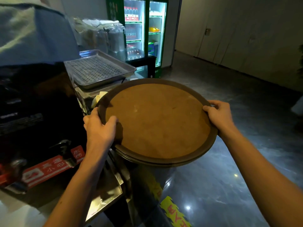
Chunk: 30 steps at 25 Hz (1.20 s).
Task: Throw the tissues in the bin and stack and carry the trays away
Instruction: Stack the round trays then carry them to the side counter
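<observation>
- A stack of round brown trays (pixel 157 122) is held in the centre of the frame, above a dark glossy floor (pixel 246 145).
- The left hand (pixel 100 126) is closed on the rim at centre left, thumb laid on the top surface.
- The right hand (pixel 218 115) is clamped on the opposite rim at centre right.
- The trays are judged stiff and fairly light; the cork-like top looks grippy, the rim smoother.
- Opposite rim grips are judged the best hold, keeping the stack level.
- A perforated metal tray (pixel 98 69) is seen at upper left; no tissues can be identified for certain.
</observation>
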Each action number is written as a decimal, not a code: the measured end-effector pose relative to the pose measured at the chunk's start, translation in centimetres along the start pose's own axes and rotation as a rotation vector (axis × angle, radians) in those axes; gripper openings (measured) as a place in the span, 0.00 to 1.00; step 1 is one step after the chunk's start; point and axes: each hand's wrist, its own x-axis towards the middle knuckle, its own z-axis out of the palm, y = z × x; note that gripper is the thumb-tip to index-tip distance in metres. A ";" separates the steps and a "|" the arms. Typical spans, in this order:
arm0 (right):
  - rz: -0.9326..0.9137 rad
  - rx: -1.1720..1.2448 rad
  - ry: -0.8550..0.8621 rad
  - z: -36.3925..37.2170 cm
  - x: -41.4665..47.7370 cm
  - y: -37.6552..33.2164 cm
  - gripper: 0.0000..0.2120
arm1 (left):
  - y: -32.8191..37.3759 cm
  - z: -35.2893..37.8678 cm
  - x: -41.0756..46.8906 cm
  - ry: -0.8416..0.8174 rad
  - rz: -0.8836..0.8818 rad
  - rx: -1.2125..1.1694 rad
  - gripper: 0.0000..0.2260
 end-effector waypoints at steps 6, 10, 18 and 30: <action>-0.117 -0.131 -0.164 5.3 9.4 -1.1 0.14 | -0.2 3.3 2.1 0.215 -0.143 0.104 0.26; -0.279 -0.360 -0.278 8.1 13.1 -1.5 0.16 | -1.0 4.3 1.9 0.331 -0.213 0.149 0.25; -0.512 -0.822 -0.382 9.6 14.7 -1.6 0.07 | -1.4 5.5 0.4 0.344 -0.135 0.283 0.24; -0.372 -0.507 -0.320 9.7 13.9 0.2 0.14 | -0.5 5.2 0.3 0.242 -0.054 0.447 0.30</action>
